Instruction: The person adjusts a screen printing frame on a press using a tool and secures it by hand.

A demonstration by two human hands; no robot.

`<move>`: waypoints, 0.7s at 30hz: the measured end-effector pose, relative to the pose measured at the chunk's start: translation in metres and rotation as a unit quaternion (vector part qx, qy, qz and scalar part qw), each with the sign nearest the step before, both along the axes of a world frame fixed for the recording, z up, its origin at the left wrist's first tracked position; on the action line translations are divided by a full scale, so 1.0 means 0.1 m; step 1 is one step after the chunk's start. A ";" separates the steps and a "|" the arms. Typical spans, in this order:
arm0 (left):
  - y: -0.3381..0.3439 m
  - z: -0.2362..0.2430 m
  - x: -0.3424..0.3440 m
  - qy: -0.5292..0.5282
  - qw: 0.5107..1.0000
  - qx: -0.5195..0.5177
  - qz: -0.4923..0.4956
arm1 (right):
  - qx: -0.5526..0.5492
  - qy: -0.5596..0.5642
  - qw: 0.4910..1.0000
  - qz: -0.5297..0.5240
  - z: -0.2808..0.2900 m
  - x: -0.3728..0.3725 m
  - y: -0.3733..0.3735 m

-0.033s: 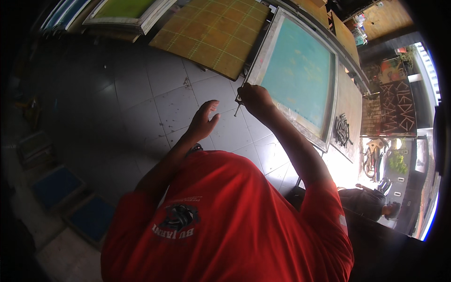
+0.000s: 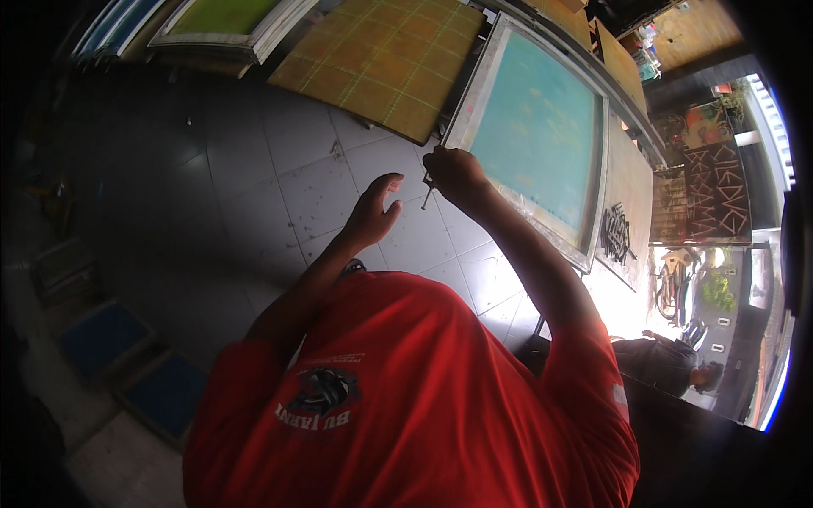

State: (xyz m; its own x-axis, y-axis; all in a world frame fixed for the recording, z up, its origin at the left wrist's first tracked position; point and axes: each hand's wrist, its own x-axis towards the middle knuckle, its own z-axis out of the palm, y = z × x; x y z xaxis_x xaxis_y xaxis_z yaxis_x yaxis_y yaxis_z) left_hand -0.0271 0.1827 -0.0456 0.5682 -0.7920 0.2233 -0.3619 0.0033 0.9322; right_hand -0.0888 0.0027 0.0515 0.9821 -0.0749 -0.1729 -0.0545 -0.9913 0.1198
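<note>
My right hand [image 2: 458, 172] is closed at the near left corner of a silk-screen frame [image 2: 464, 127] with a turquoise mesh [image 2: 542, 118]. Below its fingers sticks out a thin metal screw [image 2: 427, 200], which looks like part of a clamp or fitting on that corner; the fist hides the rest. To the left, my left hand [image 2: 373, 212] hovers over the floor, fingers stretched and thumb apart, holding nothing.
A brown board with yellow-green grid lines [image 2: 381, 63] lies left of the frame. Several dark metal pieces [image 2: 617, 233] are heaped on the board at right. Another screen with green mesh [image 2: 222, 15] is at far left. A person [image 2: 656, 364] is at the right.
My left hand has shifted slightly up and to the right. My right hand has shifted slightly to the left, still closed at the corner.
</note>
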 end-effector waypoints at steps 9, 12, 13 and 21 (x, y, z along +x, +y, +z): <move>-0.66 0.13 0.03 0.207 0.973 -0.063 -0.078 | 0.146 -0.084 0.985 0.025 -0.13 0.13 -0.08; -0.72 0.21 -0.01 0.176 0.983 -0.044 -0.041 | 0.115 -0.025 0.993 0.018 0.05 0.13 -0.04; -0.74 0.23 -0.01 0.206 0.973 -0.091 -0.057 | 0.112 -0.029 0.993 0.015 0.10 0.14 -0.01; -0.89 0.18 -0.07 0.147 0.989 -0.021 -0.013 | 0.314 -0.262 0.912 -0.020 0.07 -0.31 -0.14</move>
